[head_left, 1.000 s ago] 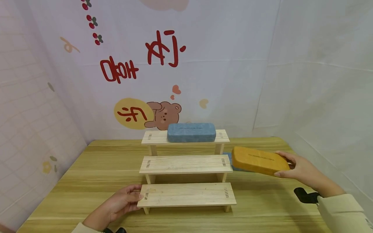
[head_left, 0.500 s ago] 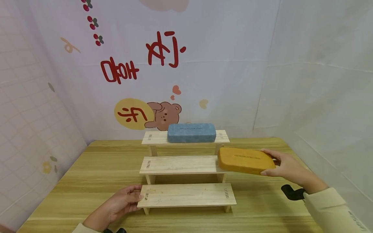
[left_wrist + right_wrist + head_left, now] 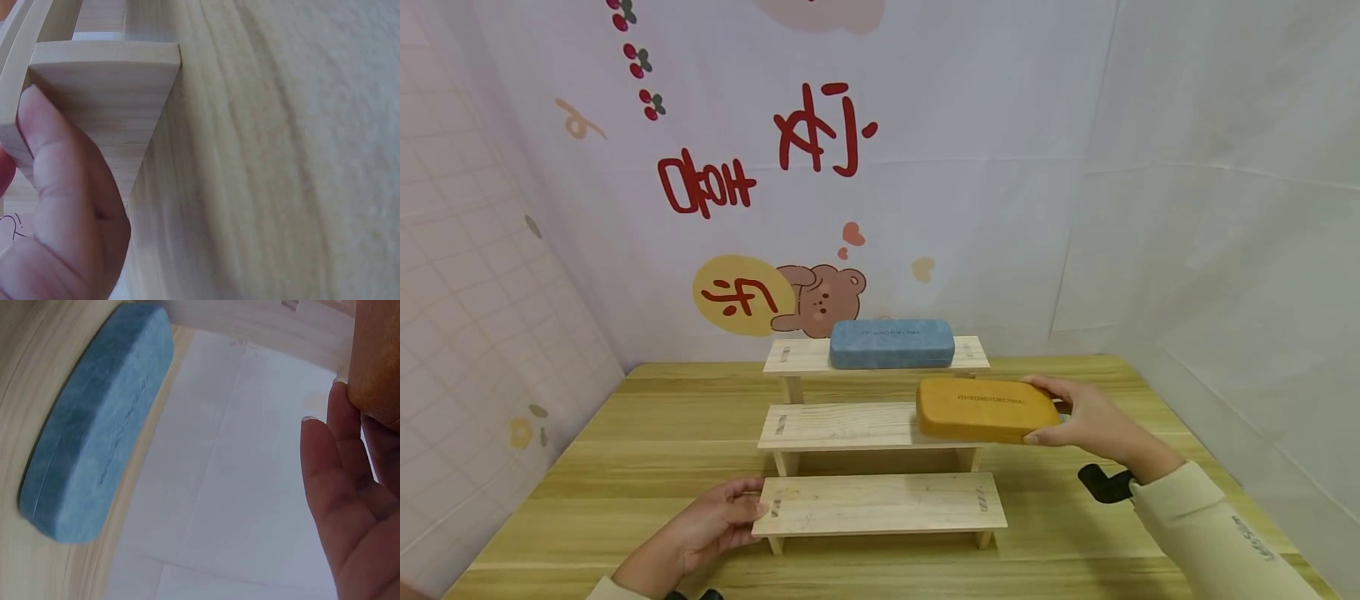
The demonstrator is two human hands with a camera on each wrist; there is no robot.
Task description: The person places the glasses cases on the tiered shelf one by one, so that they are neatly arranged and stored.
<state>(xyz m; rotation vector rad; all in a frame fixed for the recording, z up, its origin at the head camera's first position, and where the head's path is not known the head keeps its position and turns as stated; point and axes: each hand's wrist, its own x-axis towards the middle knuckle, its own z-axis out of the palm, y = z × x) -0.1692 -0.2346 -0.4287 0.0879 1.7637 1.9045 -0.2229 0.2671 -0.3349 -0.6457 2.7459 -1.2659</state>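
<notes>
My right hand (image 3: 1086, 421) grips the right end of a mustard-yellow glasses case (image 3: 985, 408), which overlaps the right part of the middle step (image 3: 842, 425) of a pale wooden three-step stand. In the right wrist view, an edge of this case (image 3: 378, 369) shows at the fingertips. My left hand (image 3: 718, 525) holds the left end of the lowest step (image 3: 880, 504); the left wrist view shows a finger (image 3: 53, 137) against the wood beside the support leg (image 3: 106, 106). A blue glasses case (image 3: 891, 343) lies on the top step.
A second blue glasses case (image 3: 97, 425) lies on the wooden table (image 3: 662, 433) in the right wrist view; in the head view the yellow case and right hand mostly hide it. White printed cloth (image 3: 985, 167) hangs behind and along both sides.
My right hand has carried the yellow glasses case leftward, from beside the stand to over the right part of the middle step. My left hand has stayed on the lowest step.
</notes>
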